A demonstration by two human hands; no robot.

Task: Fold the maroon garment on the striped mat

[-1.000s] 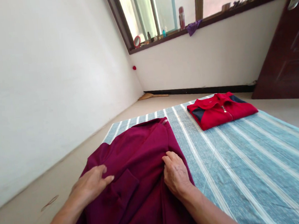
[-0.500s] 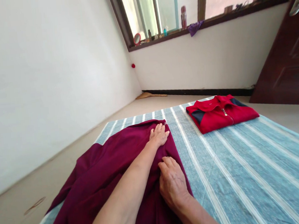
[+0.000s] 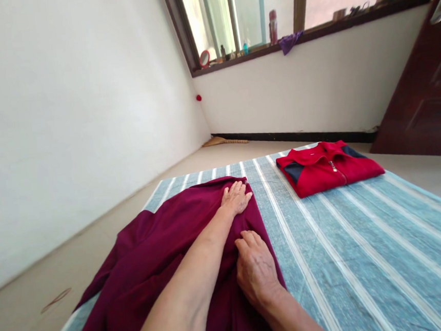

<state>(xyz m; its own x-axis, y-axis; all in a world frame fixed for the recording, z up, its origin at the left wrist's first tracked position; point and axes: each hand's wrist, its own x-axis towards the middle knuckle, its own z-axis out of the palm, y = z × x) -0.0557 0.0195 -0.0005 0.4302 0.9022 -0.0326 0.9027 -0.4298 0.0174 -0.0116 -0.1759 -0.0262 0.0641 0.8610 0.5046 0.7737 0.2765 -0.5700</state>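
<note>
A maroon garment (image 3: 165, 237), with a sleeve hanging out to the left and a small shiny zipper end at its far corner, lies spread over a striped blue-and-white sheet (image 3: 284, 191). My left hand (image 3: 236, 197) rests flat on it near that far corner, fingers stretched out and slightly apart. Closer to me, my right hand (image 3: 257, 265) is on the garment's right side, its fingers bent together against the cloth; the fingertips are partly hidden. My left forearm crosses over the middle of the garment.
A folded red-and-navy zip jacket (image 3: 331, 168) lies at the sheet's far right. Behind are a hand broom (image 3: 224, 141) on the floor, a windowsill (image 3: 234, 61) with bottles and a mirror, and a dark red door (image 3: 423, 96) on the right.
The whole view has shifted slightly, so things appear a little farther right. Both hands keep the same places on the maroon garment.
</note>
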